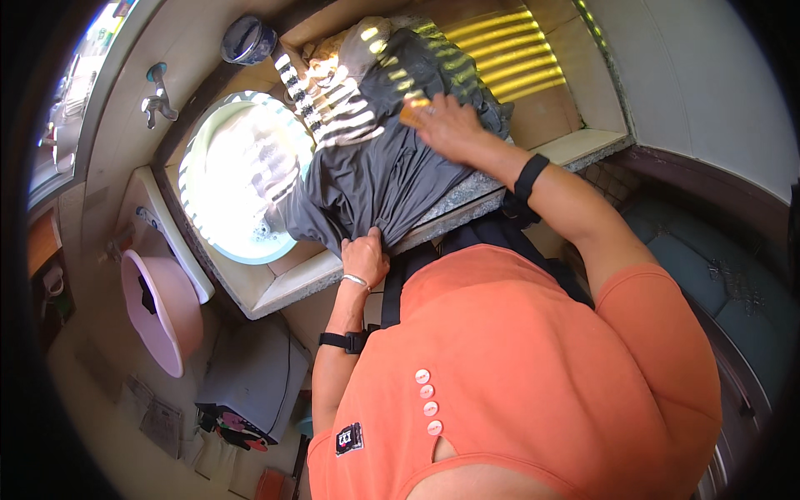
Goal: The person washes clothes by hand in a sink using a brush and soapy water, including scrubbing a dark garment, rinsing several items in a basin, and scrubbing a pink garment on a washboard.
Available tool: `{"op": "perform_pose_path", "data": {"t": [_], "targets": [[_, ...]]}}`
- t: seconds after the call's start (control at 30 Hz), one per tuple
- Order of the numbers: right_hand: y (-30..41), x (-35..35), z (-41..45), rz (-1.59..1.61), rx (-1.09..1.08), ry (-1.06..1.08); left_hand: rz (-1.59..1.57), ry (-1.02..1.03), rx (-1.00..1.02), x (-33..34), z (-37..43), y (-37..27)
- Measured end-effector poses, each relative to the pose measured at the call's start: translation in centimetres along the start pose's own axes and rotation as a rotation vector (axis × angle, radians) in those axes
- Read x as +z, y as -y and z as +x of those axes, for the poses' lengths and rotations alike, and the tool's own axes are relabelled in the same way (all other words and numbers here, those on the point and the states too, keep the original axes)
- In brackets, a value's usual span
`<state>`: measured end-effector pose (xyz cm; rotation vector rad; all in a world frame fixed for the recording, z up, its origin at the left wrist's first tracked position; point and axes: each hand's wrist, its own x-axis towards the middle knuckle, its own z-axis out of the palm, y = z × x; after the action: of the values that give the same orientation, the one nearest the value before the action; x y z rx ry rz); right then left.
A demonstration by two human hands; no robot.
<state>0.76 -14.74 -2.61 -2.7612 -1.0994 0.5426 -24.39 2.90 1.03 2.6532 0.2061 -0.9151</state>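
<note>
A dark grey cloth garment lies spread and wrinkled over a stone slab in the tiled wash basin. Near the slab's front edge, my left hand grips a gathered end of the garment. Farther up, my right hand holds an orange-yellow block against the cloth; whether it is soap or a brush cannot be told. Left of the garment stands a pale round basin with wet cloth and suds, strongly sunlit. The garment's left side touches this basin. Lighter cloth is bunched beyond the grey garment.
A metal tap is on the wall at the upper left. A dark blue pot stands at the wash basin's far left corner. At the left is a pink plastic basin, near a white sink. The tiled front rim runs before me.
</note>
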Motion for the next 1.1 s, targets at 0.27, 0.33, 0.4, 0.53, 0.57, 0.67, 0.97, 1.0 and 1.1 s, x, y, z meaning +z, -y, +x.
{"op": "perform_pose_path", "data": {"t": [0.27,0.33,0.4,0.53,0.57,0.67,0.97,1.0,1.1], "targets": [[1.8,-0.9,1.6,0.069,-0.125,0.26,0.063,-0.033,-0.116,0.6,0.0,-1.5],[4.8,-0.6,-4.4,0.19,-0.467,0.183,0.101,-0.027,-0.143,1.0,-0.3,-1.5],[2.2,1.2,-5.6,0.141,-0.563,-0.015,0.108,0.004,-0.156,0.5,-0.2,-1.8],[-10.2,-2.9,1.8,0.02,0.197,0.114,0.146,0.14,-0.127,-1.5,0.7,-2.1],[-12.8,-3.7,2.9,0.065,0.312,0.145,0.139,0.228,-0.11,-2.7,1.2,-2.3],[-17.1,-6.0,2.7,0.492,0.432,-0.006,0.208,0.205,-0.077,-7.0,4.1,-7.1],[-16.4,0.0,-5.2,0.727,0.42,-0.196,-0.282,-0.528,0.035,-4.8,17.4,-17.1],[-16.5,-0.6,-6.0,0.753,0.455,-0.132,-0.291,-0.521,0.037,-4.6,17.4,-17.4],[-17.8,0.3,-7.7,0.798,0.549,-0.209,-0.345,-0.584,0.265,-5.6,15.3,-17.8]]}}
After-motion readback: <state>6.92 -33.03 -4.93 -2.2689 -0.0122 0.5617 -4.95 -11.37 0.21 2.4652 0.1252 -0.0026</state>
